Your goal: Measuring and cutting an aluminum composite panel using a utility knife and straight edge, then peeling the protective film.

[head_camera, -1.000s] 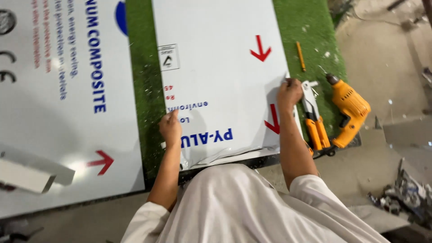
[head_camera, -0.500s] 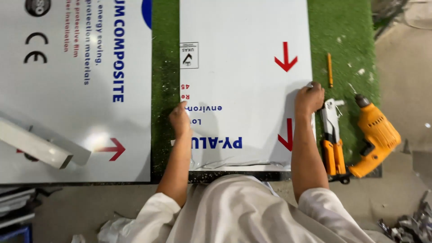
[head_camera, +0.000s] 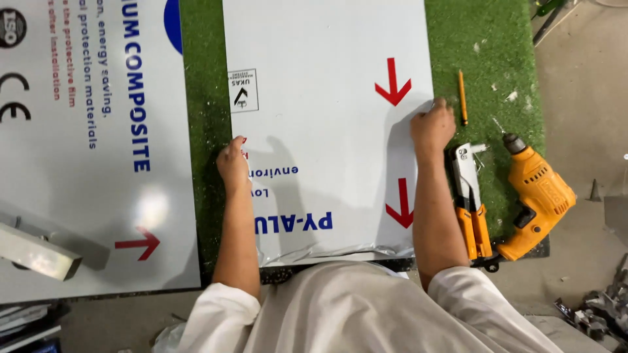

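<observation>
I see green turf (head_camera: 208, 98) over a concrete floor (head_camera: 589, 85); my left hand (head_camera: 233, 165) and right hand (head_camera: 432, 127) clamp the white panel's (head_camera: 327, 131) side edges; an orange drill (head_camera: 538, 199) lies nearby.

White short-sleeved shirt, bare forearms

We've got an orange drill (head_camera: 538, 199) beside an orange-handled rivet tool (head_camera: 472, 208) on green turf (head_camera: 490, 39), pencil (head_camera: 462, 98) above, another big printed panel (head_camera: 91, 144) left.
</observation>
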